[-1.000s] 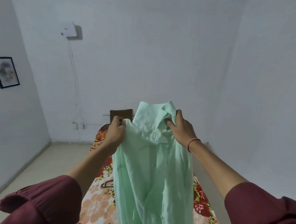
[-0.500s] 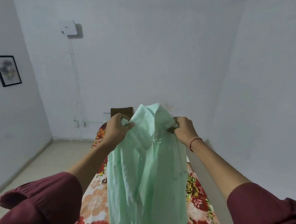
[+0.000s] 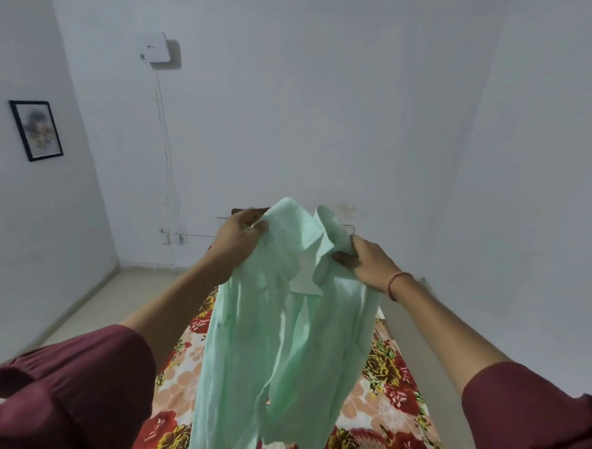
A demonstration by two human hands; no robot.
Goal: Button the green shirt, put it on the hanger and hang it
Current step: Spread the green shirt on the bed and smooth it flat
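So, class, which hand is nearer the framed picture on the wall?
Left. The left hand grips the shirt right of and below the picture; the right hand grips the shirt's other side, farther away.

Plain white walls [image 3: 328, 106] stood on three sides; light was soft and even. Left wall carried black-framed picture [image 3: 36, 130], content blurred. Back wall held small white box [image 3: 155, 47] high up, thin cable [image 3: 165, 142] running down toward sockets [image 3: 165, 236] near floor. Faint stain [image 3: 345, 208] marked back wall low down. Floor [image 3: 112, 304] was pale beige. Bed sheet [image 3: 393, 377], floral in red, peach and yellow, lay near right wall; dark brown object [image 3: 240, 210] showed at far end.
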